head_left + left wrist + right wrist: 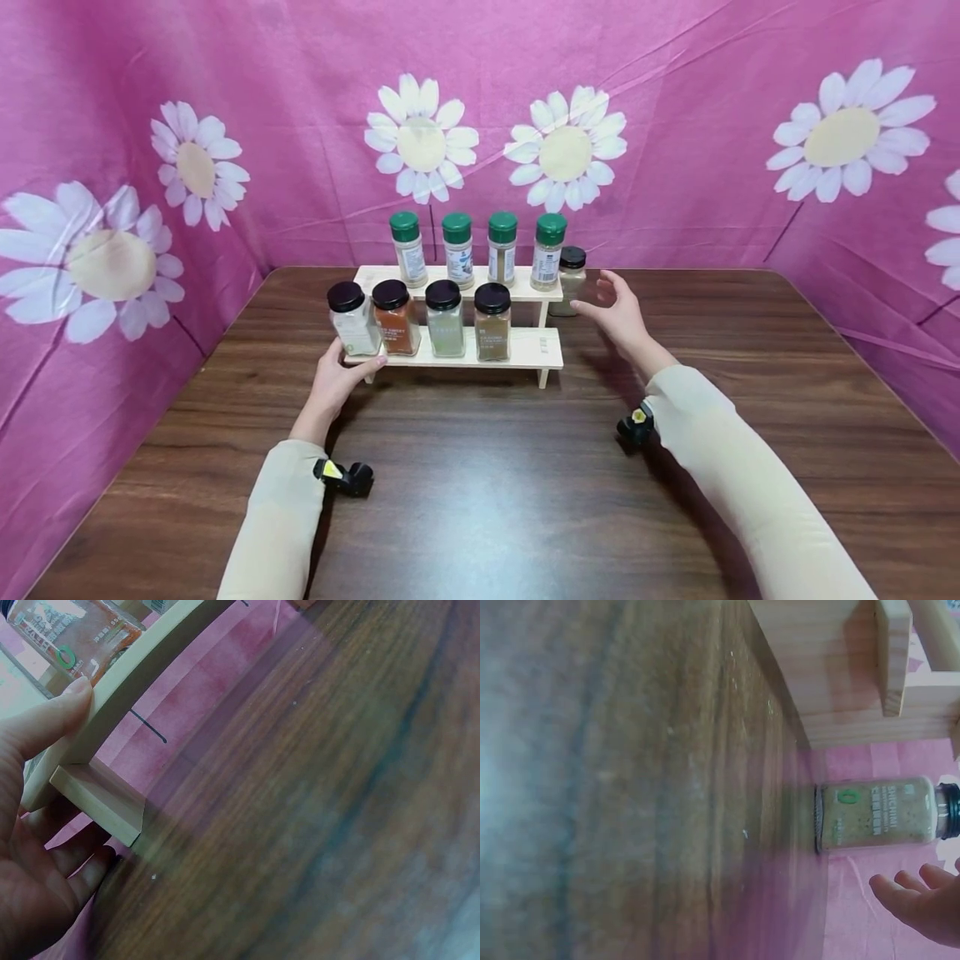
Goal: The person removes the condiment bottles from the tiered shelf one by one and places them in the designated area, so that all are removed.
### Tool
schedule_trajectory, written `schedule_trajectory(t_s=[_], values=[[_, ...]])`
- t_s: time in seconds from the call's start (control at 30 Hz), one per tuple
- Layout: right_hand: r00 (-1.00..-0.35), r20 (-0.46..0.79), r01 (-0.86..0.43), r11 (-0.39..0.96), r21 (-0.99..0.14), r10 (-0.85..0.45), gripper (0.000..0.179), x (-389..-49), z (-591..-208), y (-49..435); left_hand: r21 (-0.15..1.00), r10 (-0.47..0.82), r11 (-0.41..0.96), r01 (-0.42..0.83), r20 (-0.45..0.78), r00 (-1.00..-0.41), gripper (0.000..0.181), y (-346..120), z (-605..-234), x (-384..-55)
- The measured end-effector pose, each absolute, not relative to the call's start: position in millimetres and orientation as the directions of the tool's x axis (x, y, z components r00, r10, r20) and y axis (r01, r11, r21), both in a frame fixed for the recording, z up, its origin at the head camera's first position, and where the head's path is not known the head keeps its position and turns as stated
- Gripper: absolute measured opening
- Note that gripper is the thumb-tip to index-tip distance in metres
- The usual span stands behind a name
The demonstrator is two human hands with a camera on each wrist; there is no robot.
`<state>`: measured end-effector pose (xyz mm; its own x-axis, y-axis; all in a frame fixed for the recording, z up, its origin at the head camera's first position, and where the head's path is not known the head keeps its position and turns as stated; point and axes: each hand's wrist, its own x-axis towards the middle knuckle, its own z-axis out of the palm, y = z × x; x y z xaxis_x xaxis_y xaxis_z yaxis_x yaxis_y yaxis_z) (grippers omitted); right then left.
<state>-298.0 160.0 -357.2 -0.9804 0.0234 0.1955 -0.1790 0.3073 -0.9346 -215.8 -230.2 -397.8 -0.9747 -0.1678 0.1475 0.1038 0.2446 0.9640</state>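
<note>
My left hand grips the left end of the lower tier of a pale wooden two-tier spice rack. In the left wrist view its thumb lies against the front edge, and its fingers reach under the board beside a short leg. My right hand is held with fingers spread just right of a black-lidded spice jar. That jar stands upright on the table by the rack's right end, its label turned toward the right wrist view. Air shows between the fingertips and the jar there.
Black-lidded jars of white, orange-red, pale green and brown spice line the lower tier. Several green-capped shakers stand on the upper tier. A pink daisy-print cloth hangs behind the dark wooden table.
</note>
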Motion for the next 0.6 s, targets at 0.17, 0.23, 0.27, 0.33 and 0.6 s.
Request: schedule_trajectory(t_s=[0.17,0.23,0.27,0.33,0.6], values=[[-0.98,0.197,-0.187,0.292,-0.938,0.006,0.073,-285.6,-355.4,160.2,0.966,-0.163,0.233,0.11,0.15,-0.975,0.058,-230.4,-398.5,-215.1],[-0.981,0.196,-0.189,0.281,-0.941,-0.006,0.072,-280.7,-353.8,160.3,0.967,-0.161,0.227,0.112,0.151,-0.975,0.058,-230.3,-398.8,-215.3],[-0.981,0.195,-0.19,0.273,-0.943,-0.012,0.072,-278.3,-352.7,160.4,0.967,-0.161,0.227,0.113,0.152,-0.975,0.058,-230.4,-398.9,-215.4],[-0.981,0.195,-0.194,0.262,-0.945,-0.023,0.072,-274.0,-350.9,160.3,0.968,-0.162,0.225,0.115,0.153,-0.975,0.058,-230.4,-399.1,-215.7],[-0.979,0.185,-0.198,0.201,-0.959,-0.081,0.071,-255.3,-345.4,157.0,0.965,-0.162,0.234,0.115,0.156,-0.975,0.057,-230.9,-399.1,-216.7]])
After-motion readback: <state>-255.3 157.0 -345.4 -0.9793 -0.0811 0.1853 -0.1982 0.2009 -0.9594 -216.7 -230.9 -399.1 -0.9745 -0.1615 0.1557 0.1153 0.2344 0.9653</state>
